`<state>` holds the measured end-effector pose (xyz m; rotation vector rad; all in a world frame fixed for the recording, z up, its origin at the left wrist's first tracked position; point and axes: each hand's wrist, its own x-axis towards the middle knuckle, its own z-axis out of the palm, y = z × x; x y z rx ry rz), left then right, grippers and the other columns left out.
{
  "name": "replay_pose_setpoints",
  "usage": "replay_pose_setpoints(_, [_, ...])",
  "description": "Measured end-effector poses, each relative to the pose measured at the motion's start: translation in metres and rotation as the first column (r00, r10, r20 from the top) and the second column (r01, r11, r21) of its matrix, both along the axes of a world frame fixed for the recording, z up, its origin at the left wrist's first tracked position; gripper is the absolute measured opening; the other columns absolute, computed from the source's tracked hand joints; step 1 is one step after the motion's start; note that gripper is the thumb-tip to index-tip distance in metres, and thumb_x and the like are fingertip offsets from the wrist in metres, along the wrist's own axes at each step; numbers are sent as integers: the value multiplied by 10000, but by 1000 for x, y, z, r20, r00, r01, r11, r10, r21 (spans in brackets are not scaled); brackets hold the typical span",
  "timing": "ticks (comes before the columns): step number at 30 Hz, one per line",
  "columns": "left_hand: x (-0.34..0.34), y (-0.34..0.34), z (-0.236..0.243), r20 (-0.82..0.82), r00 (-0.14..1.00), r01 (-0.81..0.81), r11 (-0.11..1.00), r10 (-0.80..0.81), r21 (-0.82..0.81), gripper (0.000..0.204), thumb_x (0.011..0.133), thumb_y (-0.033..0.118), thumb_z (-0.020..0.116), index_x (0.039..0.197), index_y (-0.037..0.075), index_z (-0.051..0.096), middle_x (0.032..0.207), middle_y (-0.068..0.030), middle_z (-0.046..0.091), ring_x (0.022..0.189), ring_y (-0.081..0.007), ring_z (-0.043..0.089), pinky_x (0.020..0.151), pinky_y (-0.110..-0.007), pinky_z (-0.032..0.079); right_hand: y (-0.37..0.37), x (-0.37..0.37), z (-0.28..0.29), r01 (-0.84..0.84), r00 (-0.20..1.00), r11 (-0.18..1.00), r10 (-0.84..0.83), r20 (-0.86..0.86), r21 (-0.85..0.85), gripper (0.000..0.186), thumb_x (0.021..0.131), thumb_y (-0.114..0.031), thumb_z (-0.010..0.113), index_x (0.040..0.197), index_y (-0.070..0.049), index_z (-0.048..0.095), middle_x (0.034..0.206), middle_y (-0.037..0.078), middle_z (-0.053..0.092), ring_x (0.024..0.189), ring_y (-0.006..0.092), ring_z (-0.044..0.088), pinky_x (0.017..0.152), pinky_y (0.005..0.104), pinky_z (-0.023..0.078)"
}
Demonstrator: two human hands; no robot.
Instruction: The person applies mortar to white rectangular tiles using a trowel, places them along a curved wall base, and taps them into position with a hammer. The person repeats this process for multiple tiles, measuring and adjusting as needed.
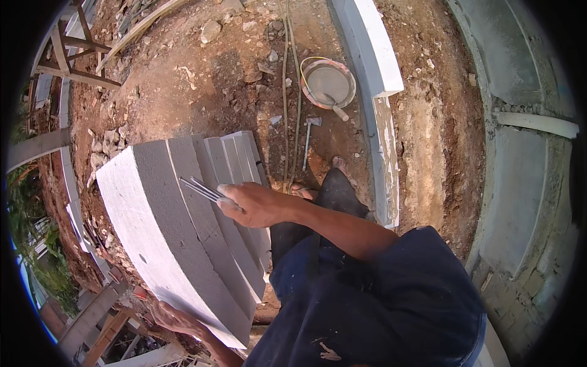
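My right hand (247,205) holds several thin metal rods (199,188) between thumb and fingers, over a stack of pale concrete blocks. A large white block (147,214) forms the left side of the stack, with narrower grey-white slabs (244,159) to its right. My left hand (177,318) grips the lower left edge of the large block, its fingers partly curled and partly hard to make out. My legs and a bare foot (338,163) are beside the stack, in dark clothing.
A bucket of grey mix (324,78) with a trowel stands beyond, near an axe-like tool (309,137) and hoses (286,92) on rubbly soil. A white block wall (372,49) runs right, concrete footings (510,189) farther right. A wooden frame (64,52) stands upper left.
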<state>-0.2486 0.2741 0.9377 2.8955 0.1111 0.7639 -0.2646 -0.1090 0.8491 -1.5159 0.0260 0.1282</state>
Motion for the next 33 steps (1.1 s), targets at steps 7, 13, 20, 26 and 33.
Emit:
replay_pose_setpoints(7, [25, 23, -11, -299, 913, 396, 785, -279, 477, 652, 986, 550, 400, 1422, 64, 396, 1371, -203, 419, 1212, -374, 493, 976, -553, 443, -58, -214, -329, 326, 587, 889, -456, -669, -320, 414, 1009, -310, 467, 1121, 86, 511, 817, 193, 596, 669, 260, 623, 623, 376, 494])
replay_pose_setpoints(13, [-80, -76, -278, -721, 689, 322, 923, -77, 209, 695, 978, 536, 410, 1451, 35, 317, 1412, -200, 381, 1266, -383, 442, 1026, -526, 405, -99, -272, -604, 192, 191, 706, -708, -680, -682, 348, 880, -203, 544, 985, 124, 599, 996, 366, 631, 1009, 502, 607, 866, 533, 486])
replay_pose_setpoints(20, [-171, -224, -779, -827, 525, 135, 939, 202, 315, 758, 968, 520, 420, 1485, 1, 226, 1460, -197, 337, 1328, -393, 383, 1085, -494, 360, -151, -275, -799, -15, 106, 706, -703, -703, -709, 319, 898, -236, 575, 971, 50, 696, 1031, 239, 695, 966, 370, 689, 801, 419, 558])
replay_pose_setpoints(26, [-195, -216, -881, -597, 694, -359, 912, 403, 199, 747, 972, 447, 412, 1510, -11, 169, 1523, -168, 273, 1408, -359, 288, 1157, -439, 276, -146, -248, -823, 314, -309, 542, -718, -624, -779, 403, 891, -296, 565, 1023, 66, 683, 1084, 224, 690, 1025, 377, 666, 831, 431, 526])
replay_pose_setpoints(33, [-136, -149, -576, -802, 589, -28, 995, 97, 99, 558, 1004, 391, 393, 1396, -4, 346, 1394, -159, 404, 1302, -304, 390, 1092, -406, 327, -38, -249, -673, 281, 60, 770, -610, -790, -573, 374, 838, -242, 543, 1027, 57, 668, 1050, 273, 676, 1044, 433, 630, 930, 436, 488])
